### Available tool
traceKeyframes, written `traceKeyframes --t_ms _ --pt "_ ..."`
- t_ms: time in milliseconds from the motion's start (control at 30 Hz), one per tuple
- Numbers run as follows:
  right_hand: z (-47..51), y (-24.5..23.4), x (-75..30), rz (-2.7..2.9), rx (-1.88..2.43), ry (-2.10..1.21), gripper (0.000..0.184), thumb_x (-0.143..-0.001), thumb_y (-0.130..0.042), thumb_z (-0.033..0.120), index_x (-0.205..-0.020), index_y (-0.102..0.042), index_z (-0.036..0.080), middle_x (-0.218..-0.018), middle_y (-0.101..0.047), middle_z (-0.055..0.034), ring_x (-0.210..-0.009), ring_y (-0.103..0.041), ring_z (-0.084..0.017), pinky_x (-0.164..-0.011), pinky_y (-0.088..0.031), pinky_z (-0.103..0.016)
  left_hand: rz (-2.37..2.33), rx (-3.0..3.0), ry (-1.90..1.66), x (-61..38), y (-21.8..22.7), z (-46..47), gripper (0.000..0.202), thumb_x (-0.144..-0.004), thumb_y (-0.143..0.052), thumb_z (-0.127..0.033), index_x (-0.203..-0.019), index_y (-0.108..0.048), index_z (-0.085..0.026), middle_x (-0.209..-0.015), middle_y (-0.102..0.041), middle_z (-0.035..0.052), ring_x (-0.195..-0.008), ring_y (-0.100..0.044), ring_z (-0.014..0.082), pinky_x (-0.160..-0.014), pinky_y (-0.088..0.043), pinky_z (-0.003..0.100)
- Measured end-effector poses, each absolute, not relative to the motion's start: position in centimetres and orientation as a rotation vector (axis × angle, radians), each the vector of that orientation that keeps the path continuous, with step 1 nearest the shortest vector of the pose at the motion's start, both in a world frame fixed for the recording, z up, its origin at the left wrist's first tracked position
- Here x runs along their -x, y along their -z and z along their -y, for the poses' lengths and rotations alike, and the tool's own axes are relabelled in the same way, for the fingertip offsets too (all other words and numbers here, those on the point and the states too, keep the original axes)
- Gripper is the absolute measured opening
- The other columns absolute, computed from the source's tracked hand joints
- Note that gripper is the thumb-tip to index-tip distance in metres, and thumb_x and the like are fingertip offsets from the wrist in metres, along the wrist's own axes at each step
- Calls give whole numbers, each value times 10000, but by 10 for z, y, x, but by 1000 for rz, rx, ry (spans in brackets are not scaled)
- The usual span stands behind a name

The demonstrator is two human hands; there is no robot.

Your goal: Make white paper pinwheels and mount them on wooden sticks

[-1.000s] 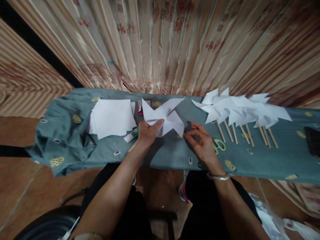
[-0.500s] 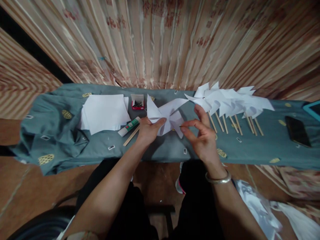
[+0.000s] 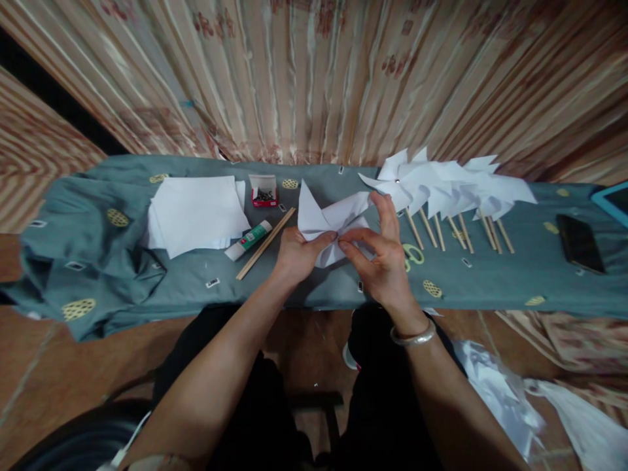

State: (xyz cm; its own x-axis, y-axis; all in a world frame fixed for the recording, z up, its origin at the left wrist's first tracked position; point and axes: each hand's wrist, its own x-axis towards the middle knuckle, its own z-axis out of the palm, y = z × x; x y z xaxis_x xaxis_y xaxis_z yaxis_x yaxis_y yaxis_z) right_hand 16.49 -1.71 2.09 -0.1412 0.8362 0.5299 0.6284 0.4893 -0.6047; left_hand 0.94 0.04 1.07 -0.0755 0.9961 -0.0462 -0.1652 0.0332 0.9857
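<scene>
My left hand [image 3: 305,254] is closed on a white paper pinwheel [image 3: 338,212], its thumb pressed near the middle where the folded blades meet. My right hand [image 3: 380,252] pinches with thumb and forefinger at that same middle, the other fingers raised. A small pin is in this pinch, mostly hidden by the fingertips. Left of the hands lie wooden sticks [image 3: 265,244] and a green and white glue stick [image 3: 248,240]. Behind them stands an open red box [image 3: 263,197] of small metal pieces.
A stack of white paper [image 3: 199,212] lies at the left. To the right are several finished pinwheels [image 3: 454,186] on sticks, scissors with pale green handles [image 3: 413,255], a black phone [image 3: 580,243] and a blue-edged device [image 3: 613,203]. A curtain [image 3: 314,78] hangs behind the cloth-covered table [image 3: 481,281].
My right hand has moved left, bringing the pin from beside the pinwheel to its middle. Scissor handles and more of the sticks now show. The view has shifted slightly.
</scene>
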Motion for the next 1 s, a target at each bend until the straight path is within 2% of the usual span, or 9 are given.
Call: traceKeyframes --t_ms 300,767,1000 --pt "17 -21 -166 1840 1223 -375 79 -860 -635 297 -821 -695 262 -1578 -319 67 -1507 -154 -303 -1215 -141 -605 -1141 -1000 -1307 -10 -14 1 198 -575 -787 -261 -708 -708 -136 -683 -704 11 -623 -615 161 -603 -496 264" --pt "14 -19 -169 1862 1208 -409 70 -852 -645 295 -816 -689 253 -1564 -349 53 -1504 -166 -307 -1217 -125 -609 -1089 -1017 -1307 -8 -12 1 197 -577 -791 -252 -714 -712 -135 -687 -709 7 -624 -617 152 -621 -511 263" --pt "14 -20 -170 1855 1213 -443 83 -860 -640 315 -820 -689 261 -1550 -370 62 -1498 -191 -299 -1216 -145 -606 -1113 -999 -1270 -8 -15 3 214 -557 -792 -242 -730 -721 -137 -721 -733 22 -660 -649 182 -647 -534 293"
